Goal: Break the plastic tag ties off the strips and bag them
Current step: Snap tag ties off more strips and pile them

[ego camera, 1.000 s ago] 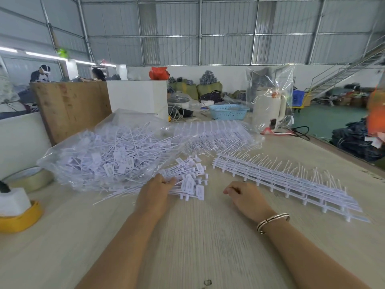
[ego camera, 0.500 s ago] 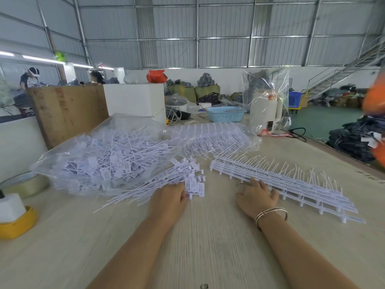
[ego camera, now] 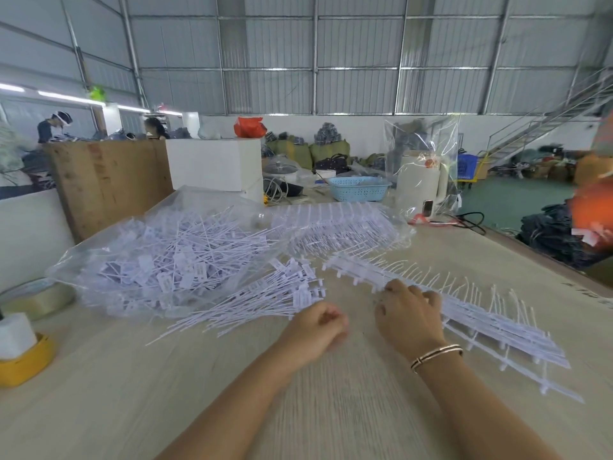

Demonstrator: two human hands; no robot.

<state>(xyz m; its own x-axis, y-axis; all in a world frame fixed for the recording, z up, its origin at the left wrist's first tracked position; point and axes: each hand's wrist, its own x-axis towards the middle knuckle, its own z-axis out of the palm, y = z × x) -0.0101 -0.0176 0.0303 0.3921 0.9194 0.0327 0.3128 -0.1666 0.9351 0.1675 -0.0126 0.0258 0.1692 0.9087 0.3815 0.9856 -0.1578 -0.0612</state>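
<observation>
I see a pale wooden table (ego camera: 99, 393) filling the lower frame. At the far left edge sit a roll of clear tape (ego camera: 39, 297) and, below it, a yellow holder (ego camera: 23, 363) with a white block in it. Toward the upper middle stand a white box (ego camera: 215, 164), a blue basket (ego camera: 358, 189) and a white jug (ego camera: 419, 180) wrapped in clear film; a wooden board (ego camera: 109, 180) leans at upper left. None of these lies between my hands and the work.

A clear plastic bag (ego camera: 109, 260) left of centre holds a heap of loose white tag ties pointing every way. A second bag of strips (ego camera: 341, 227) lies behind it, toward the middle. Between the first bag and my hands lies a loose bundle of broken-off ties (ego camera: 252, 300), their long axes running from lower left up to upper right, the tag heads at the upper right end.

The strips (ego camera: 497, 330) lie stacked at right of centre, long axis running from the middle of the frame down to the lower right, the tie tails sticking up and away from me.

My right hand (ego camera: 408, 313) rests on the near end of the strips, fingers curled over their edge in a hold. My left hand (ego camera: 318, 330) is just beside it, blurred, fingers curled in; I cannot tell whether it holds anything.
</observation>
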